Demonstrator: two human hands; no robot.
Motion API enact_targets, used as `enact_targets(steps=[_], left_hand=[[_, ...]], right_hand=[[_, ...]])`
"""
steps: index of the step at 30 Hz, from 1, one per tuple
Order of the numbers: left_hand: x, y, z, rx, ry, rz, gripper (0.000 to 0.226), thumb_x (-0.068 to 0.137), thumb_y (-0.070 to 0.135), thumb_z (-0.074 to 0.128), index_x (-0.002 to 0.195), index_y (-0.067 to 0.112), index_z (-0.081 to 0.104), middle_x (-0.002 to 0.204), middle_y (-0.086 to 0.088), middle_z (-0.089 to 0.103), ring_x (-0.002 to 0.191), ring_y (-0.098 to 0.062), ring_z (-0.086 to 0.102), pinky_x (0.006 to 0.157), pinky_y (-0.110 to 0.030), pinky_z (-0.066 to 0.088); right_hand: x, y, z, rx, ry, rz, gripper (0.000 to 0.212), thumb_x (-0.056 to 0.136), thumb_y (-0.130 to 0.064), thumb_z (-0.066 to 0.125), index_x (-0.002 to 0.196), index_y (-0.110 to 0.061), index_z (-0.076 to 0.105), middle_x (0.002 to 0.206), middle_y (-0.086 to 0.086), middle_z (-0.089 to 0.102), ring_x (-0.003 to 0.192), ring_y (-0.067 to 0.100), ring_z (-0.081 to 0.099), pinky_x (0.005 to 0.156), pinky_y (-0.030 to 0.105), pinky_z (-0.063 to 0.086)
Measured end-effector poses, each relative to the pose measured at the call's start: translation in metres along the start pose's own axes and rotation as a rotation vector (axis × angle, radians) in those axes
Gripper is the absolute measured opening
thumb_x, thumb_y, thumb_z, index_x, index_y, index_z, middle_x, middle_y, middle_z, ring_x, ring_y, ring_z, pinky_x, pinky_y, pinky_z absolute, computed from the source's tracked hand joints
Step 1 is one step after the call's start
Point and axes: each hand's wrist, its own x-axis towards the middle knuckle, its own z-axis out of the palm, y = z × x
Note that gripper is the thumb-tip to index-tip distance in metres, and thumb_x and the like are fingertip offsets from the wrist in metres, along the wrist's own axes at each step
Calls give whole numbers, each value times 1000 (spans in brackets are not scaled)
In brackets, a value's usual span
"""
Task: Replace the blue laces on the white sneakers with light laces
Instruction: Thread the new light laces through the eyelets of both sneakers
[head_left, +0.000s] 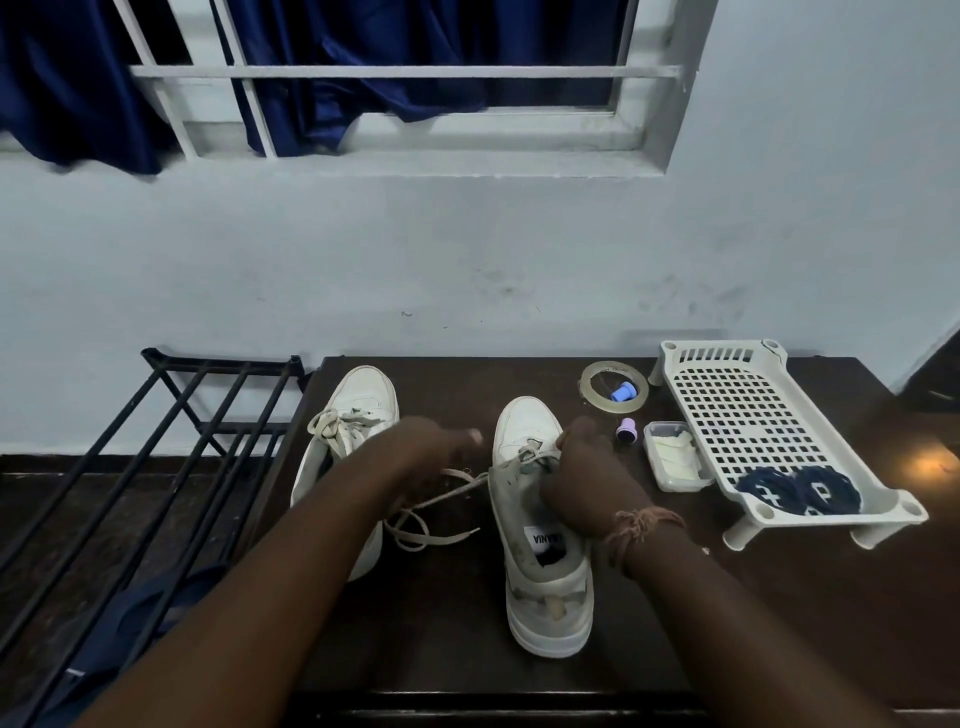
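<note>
Step in hand, by judgement: threading the light lace (447, 496) through the right-hand sneaker (545, 551); both blue laces (800, 491) already lay coiled in the white basket (748, 410) at far right, well apart from the hands. The left-hand sneaker (353, 415), further off, appeared fully laced in light lace. Right hand (582, 483) was curled at the eyelets of the nearer sneaker, seemingly pinching lace there. Left hand (431, 447), blurred, hung over the gap between the shoes; whether it held the loose lace end could not be told. The lace ran leftward from the eyelets and looped on the table (441, 623). Next move likely called for pulling slack through, then crossing to the following eyelet.
</note>
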Motion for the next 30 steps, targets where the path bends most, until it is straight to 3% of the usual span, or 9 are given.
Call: enact_targets(steps=[2, 4, 8, 10, 12, 14, 17, 23, 30], left_hand=[[-3, -6, 0, 224, -193, -28, 34, 85, 47, 73, 80, 13, 75, 76, -8, 55, 55, -19, 42, 51, -23, 30], [-6, -4, 2, 141, -306, 39, 24, 85, 39, 72, 79, 16, 73, 78, -10, 51, 50, -16, 36, 47, -21, 25], [5, 6, 0, -466, -92, 314, 31, 103, 30, 52, 75, 19, 56, 72, 2, 56, 60, -14, 45, 55, -27, 31], [7, 10, 2, -737, -145, 304, 37, 107, 34, 45, 73, 19, 53, 84, -1, 67, 76, -17, 63, 68, -32, 45], [6, 11, 9, -938, -233, 206, 41, 109, 36, 41, 74, 17, 48, 68, -3, 60, 62, -15, 62, 66, -31, 52], [10, 6, 13, -789, -147, 118, 40, 108, 40, 42, 77, 15, 46, 60, 1, 48, 45, -9, 41, 46, -21, 39], [13, -7, 11, -158, 38, 71, 47, 96, 52, 61, 82, 7, 60, 64, -2, 59, 48, -14, 44, 47, -19, 34], [-4, -3, 7, 142, -203, 125, 30, 92, 38, 69, 68, 19, 69, 64, -4, 52, 51, -17, 39, 50, -23, 29], [1, 14, 18, -975, -186, 277, 37, 109, 26, 42, 75, 14, 50, 76, -10, 67, 76, -21, 67, 71, -32, 46]], right_hand=[[1, 1, -1, 12, -11, 10, 40, 81, -12, 55, 118, -11, 39, 127, 16, 46, 117, 36, 51, 101, 49, 45], [1, 0, -2, 11, -14, 12, 39, 82, -11, 55, 118, -10, 39, 127, 17, 48, 116, 35, 52, 100, 46, 46], [3, 1, -2, 11, -22, 11, 38, 83, -11, 56, 118, -10, 41, 126, 17, 49, 114, 33, 54, 99, 46, 47], [3, 2, -2, 15, -23, 6, 37, 84, -11, 56, 118, -10, 41, 125, 16, 50, 113, 32, 55, 98, 45, 48], [4, 2, -2, 18, -17, 1, 36, 84, -10, 55, 117, -10, 42, 124, 16, 50, 111, 31, 55, 96, 43, 49], [4, 3, -2, 21, 3, -3, 34, 83, -10, 54, 114, -10, 42, 122, 16, 51, 109, 32, 56, 95, 43, 49], [4, 3, -2, 28, 20, 6, 33, 82, -9, 53, 113, -10, 42, 123, 17, 51, 109, 33, 56, 94, 42, 49], [4, 2, -2, 34, 10, 26, 35, 82, -9, 53, 116, -9, 42, 126, 18, 50, 114, 34, 55, 97, 43, 48], [4, 3, 0, 53, 17, 33, 41, 79, -8, 53, 118, -8, 41, 127, 19, 50, 117, 36, 54, 100, 47, 47]])
